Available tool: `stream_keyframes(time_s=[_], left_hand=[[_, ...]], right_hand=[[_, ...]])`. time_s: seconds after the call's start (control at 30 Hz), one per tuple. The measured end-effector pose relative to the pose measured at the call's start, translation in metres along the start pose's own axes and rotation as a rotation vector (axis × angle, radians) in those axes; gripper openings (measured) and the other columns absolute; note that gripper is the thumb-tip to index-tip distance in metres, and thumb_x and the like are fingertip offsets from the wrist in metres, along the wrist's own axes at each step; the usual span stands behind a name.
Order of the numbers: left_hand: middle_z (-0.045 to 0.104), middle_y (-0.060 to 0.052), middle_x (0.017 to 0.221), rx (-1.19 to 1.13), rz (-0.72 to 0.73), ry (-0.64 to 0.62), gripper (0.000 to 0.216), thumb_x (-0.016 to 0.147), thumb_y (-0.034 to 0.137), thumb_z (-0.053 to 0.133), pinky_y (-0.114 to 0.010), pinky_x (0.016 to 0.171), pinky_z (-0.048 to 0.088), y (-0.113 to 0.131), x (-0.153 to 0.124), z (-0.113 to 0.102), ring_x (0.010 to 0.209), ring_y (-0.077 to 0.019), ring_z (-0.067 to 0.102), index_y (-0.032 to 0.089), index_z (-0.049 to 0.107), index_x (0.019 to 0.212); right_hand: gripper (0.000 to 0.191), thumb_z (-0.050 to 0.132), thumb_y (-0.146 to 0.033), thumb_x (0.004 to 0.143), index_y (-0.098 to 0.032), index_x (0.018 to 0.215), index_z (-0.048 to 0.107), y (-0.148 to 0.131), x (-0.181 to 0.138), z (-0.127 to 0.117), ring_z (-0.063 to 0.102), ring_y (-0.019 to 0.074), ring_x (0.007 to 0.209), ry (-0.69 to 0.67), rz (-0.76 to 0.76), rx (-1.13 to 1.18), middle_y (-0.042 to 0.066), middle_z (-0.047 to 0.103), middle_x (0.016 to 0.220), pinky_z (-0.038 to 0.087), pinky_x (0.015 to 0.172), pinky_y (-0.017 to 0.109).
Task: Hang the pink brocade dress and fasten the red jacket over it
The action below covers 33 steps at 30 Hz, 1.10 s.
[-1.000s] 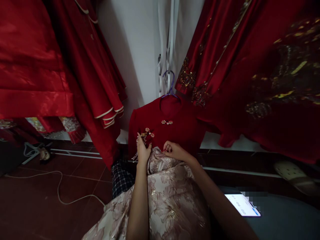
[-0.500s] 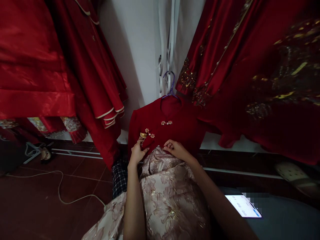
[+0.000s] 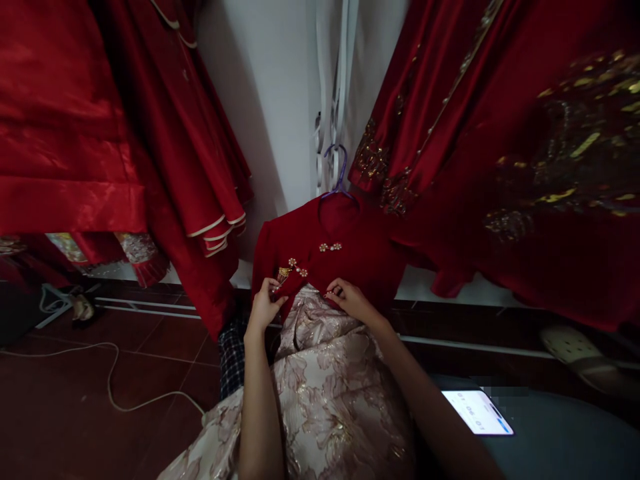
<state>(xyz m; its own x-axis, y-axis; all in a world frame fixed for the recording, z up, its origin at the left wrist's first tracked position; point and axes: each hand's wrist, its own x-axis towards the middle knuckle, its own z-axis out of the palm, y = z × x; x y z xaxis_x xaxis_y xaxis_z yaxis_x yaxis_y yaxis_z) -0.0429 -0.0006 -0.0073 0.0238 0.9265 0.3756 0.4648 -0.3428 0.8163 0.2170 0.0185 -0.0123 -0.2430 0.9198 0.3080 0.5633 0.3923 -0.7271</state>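
Left hand [image 3: 265, 303] pinches the front flap of the red top [image 3: 360, 257] beside its pearl clasp [image 3: 299, 268], grip narrow; the top hangs from a purple hanger [image 3: 336, 175] over a brocade skirt [image 3: 330, 387]; right hand [image 3: 353, 300] grips the hem, seemingly holding it flat.
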Motion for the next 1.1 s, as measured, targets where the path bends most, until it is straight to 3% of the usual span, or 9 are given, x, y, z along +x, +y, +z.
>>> stream_keyframes(time_s=[0.2,0.3,0.4,0.53,0.6,0.77,0.83,0.97,1.1], left_hand=[[0.061,0.001,0.088,0.122,-0.014,-0.072,0.023,0.073,0.026,0.059,-0.026,0.076,0.044,-0.003,0.0,0.0,0.078,-0.0127,0.057,0.022,0.055,0.095],[0.059,-0.003,0.091,0.255,0.018,-0.009,0.023,0.069,0.028,0.064,-0.031,0.083,0.042,-0.001,0.0,-0.002,0.086,-0.0166,0.055,0.022,0.061,0.091],[0.054,-0.006,0.094,0.39,0.054,0.116,0.024,0.063,0.031,0.07,-0.037,0.089,0.038,0.0,-0.001,-0.005,0.096,-0.0208,0.049,0.022,0.064,0.084],[0.054,0.0,0.077,0.278,0.035,-0.045,0.015,0.07,0.028,0.062,-0.026,0.072,0.042,0.004,-0.002,-0.012,0.073,-0.0127,0.052,0.02,0.058,0.082],[0.052,0.003,0.07,0.209,0.031,-0.067,0.009,0.073,0.024,0.055,-0.021,0.064,0.041,0.011,-0.002,-0.015,0.063,-0.0094,0.051,0.019,0.053,0.081],[0.055,0.002,0.078,0.109,0.073,0.182,0.015,0.074,0.021,0.052,-0.02,0.066,0.042,0.041,0.001,-0.009,0.069,-0.0087,0.054,0.019,0.047,0.089],[0.056,0.002,0.077,0.057,0.086,0.097,0.018,0.074,0.021,0.053,-0.02,0.065,0.043,0.049,0.002,0.003,0.068,-0.0091,0.055,0.019,0.047,0.09],[0.06,0.001,0.076,0.047,0.101,-0.197,0.019,0.069,0.015,0.058,-0.021,0.064,0.044,0.053,0.002,0.032,0.068,-0.0105,0.057,0.019,0.053,0.087],[0.063,-0.003,0.085,0.069,0.09,-0.188,0.019,0.071,0.012,0.056,-0.022,0.068,0.045,0.052,0.003,0.045,0.073,-0.0119,0.059,0.018,0.055,0.089]], right_hand=[[0.026,0.067,-0.034,0.065,-0.017,0.083,0.06,0.002,-0.008,-0.004,0.055,0.0111,0.061,-0.215,0.129,0.015,0.001,0.062,0.068,0.042,0.056,0.021],[0.022,0.067,-0.034,0.065,-0.017,0.079,0.062,0.0,-0.007,-0.01,0.056,0.0113,0.063,-0.255,0.11,0.022,0.0,0.062,0.067,0.041,0.056,0.021],[0.019,0.064,-0.034,0.067,-0.018,0.077,0.061,-0.002,-0.005,-0.017,0.056,0.0115,0.066,-0.211,0.059,0.027,0.001,0.063,0.072,0.042,0.057,0.021],[0.017,0.057,-0.035,0.074,-0.019,0.081,0.055,-0.001,-0.003,-0.023,0.056,0.0107,0.061,-0.086,0.066,0.025,0.001,0.063,0.075,0.042,0.056,0.021],[0.018,0.055,-0.037,0.076,-0.02,0.083,0.052,0.002,-0.002,-0.02,0.057,0.0112,0.061,-0.031,0.065,0.027,0.001,0.062,0.075,0.044,0.058,0.022],[0.023,0.05,-0.041,0.079,-0.022,0.089,0.045,0.003,0.002,-0.007,0.061,0.0139,0.079,0.038,0.038,0.212,0.004,0.061,0.092,0.049,0.069,0.025],[0.024,0.05,-0.043,0.079,-0.021,0.09,0.045,0.001,0.003,-0.004,0.061,0.0142,0.081,0.04,0.031,0.24,0.004,0.06,0.094,0.049,0.07,0.027],[0.027,0.055,-0.044,0.076,-0.019,0.084,0.05,-0.006,0.004,-0.007,0.059,0.0139,0.075,0.009,0.003,0.194,0.003,0.06,0.081,0.049,0.067,0.027],[0.029,0.058,-0.04,0.074,-0.018,0.091,0.053,-0.017,0.004,-0.015,0.058,0.0122,0.069,-0.027,0.018,0.248,0.002,0.061,0.074,0.048,0.065,0.025]])
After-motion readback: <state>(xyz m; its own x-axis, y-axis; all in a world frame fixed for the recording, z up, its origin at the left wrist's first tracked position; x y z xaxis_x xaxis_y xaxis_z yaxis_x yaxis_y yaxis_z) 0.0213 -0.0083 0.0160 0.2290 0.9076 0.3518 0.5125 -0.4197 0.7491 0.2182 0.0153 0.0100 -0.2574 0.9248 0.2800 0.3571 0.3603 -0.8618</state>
